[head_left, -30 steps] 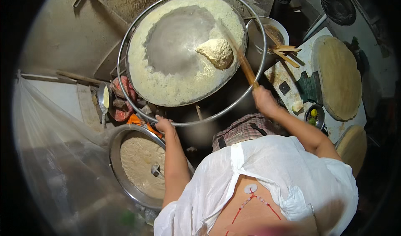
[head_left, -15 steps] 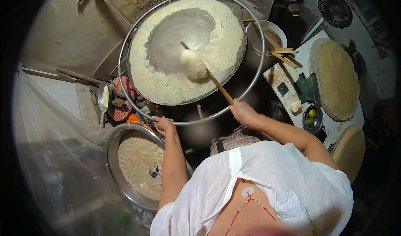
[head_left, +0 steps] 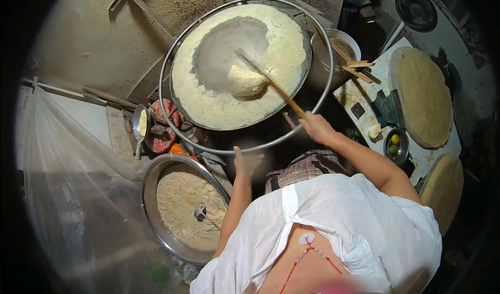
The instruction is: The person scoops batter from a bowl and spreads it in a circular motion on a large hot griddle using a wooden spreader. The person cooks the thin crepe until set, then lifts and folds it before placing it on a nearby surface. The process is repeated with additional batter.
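Observation:
My right hand (head_left: pixel 319 129) is closed round the handle of a long wooden paddle (head_left: pixel 285 97), which slants up and left over a big round griddle (head_left: pixel 229 118). At the paddle's blade sits a pale, rounded lump of dough (head_left: pixel 246 81). A thin layer of pale batter (head_left: pixel 284 39) covers the griddle in a wide band, with a bare grey patch (head_left: pixel 219 49) toward the upper left. My left hand (head_left: pixel 246 163) is open below the metal ring (head_left: pixel 255 149) round the griddle, its thumb tip by the ring; its other fingers are somewhat blurred.
At lower left a steel basin (head_left: pixel 148 205) holds thick batter and a metal ladle (head_left: pixel 200 213). A small pan (head_left: pixel 139 124) lies beyond it. On the right, large flatbreads (head_left: pixel 421 96) and a bowl of green fruit (head_left: pixel 396 149) rest on a table; a pot (head_left: pixel 348 40) stands behind.
My left hand has come off the ring's lower left and moved right. My right hand has shifted slightly right, and the paddle's flat blade now shows over the dough lump.

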Motion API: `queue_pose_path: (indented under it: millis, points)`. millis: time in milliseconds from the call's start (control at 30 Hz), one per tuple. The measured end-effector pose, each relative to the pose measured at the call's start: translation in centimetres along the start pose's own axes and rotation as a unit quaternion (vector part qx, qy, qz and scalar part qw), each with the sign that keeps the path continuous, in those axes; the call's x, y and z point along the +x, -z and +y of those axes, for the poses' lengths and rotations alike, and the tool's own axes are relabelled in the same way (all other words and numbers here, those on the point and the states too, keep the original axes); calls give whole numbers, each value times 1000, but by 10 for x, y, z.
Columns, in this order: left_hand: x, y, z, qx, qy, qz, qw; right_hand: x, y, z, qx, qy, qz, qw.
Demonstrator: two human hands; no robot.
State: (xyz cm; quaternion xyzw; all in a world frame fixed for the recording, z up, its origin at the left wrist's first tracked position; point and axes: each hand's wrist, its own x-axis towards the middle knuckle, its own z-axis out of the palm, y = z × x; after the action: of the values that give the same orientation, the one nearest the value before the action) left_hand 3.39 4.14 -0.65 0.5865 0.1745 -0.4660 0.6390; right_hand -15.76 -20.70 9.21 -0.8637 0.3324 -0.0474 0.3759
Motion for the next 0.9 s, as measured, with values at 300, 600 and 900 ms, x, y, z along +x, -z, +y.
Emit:
queue_pose_path:
  millis: [300, 600, 900]
  points:
    - [-17, -27, 2, 2, -3, 72, 997, 12, 1, -16, -8, -3, -71, 997]
    - [-44, -76, -5, 160, 132, -234, 950, 3, -15, -25, -15, -1, -59, 998]
    - [-3, 5, 10, -48, -64, 162, 984, -7, -36, -25, 38, -36, -76, 996]
